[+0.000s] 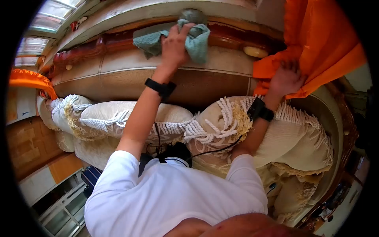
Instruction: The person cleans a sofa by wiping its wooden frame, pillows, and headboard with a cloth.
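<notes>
My left hand [174, 45] is closed on a green cloth [197, 41], which lies bunched against the carved wooden top rail [233, 39] of a sofa. Just beyond the cloth is a rounded greyish object [192, 15], partly covered, whose kind I cannot make out. To the right, my right hand [288, 79] rests on an orange curtain [319, 43] where it drapes over the sofa back. Its fingers look spread on the fabric, though they are shaded and a little blurred. Both wrists wear black bands.
Below my arms, beige cushions [166, 112] with white rope fringe line the brown-and-cream sofa back [130, 81]. A dark cable [217, 150] crosses by my chest. Another orange curtain [29, 79] hangs at left, near windows [51, 15]. The sofa's carved wooden arm [347, 142] curves along the right.
</notes>
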The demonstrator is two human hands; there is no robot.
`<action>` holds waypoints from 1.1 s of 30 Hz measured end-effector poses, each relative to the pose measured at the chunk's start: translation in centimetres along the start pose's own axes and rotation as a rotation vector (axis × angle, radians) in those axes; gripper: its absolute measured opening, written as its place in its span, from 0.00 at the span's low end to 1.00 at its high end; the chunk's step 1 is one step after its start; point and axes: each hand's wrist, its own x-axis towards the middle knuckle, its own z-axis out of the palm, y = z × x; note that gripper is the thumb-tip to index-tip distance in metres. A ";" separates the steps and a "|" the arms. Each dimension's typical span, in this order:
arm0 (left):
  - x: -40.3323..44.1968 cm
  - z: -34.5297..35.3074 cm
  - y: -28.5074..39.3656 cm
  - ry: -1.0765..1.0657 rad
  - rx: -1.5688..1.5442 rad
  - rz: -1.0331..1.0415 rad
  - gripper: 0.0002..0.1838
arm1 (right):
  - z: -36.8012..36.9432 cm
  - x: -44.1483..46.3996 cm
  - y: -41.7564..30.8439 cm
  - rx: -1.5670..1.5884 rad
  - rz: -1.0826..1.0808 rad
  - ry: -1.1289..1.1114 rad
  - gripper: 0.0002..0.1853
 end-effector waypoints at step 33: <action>-2.1 6.6 13.2 -0.421 -0.364 0.272 0.26 | 4.9 -4.7 0.1 -1.003 0.509 -0.657 0.30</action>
